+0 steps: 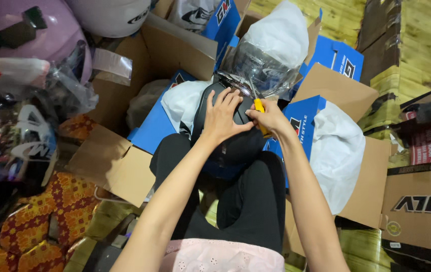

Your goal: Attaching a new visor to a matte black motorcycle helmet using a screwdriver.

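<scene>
Left hand (pixel 221 117): palm down and fingers spread flat on the dark helmet (pixel 228 143), pressing on its shell and gripping nothing.
Right hand (pixel 271 118): fingers curled tight around the yellow handle of a screwdriver (pixel 259 108), its thin metal shaft angling up toward the visor.
Dark helmet: sits on the person's lap, on black trousers (pixel 253 201), wedged between both hands.
Visor (pixel 258 70): clear and tinted, raised at the top of the helmet, with a crinkled plastic wrap around it.
White cloth bag (pixel 339 151): lies to the right on an opened cardboard box (pixel 366 201), close to the right forearm.
Blue box flaps (pixel 303 118): fan out behind the helmet.
Pink helmet (pixel 39 35): up at the far left, well apart from the hands.
Patterned mat (pixel 49 211): orange and red, low on the left.
</scene>
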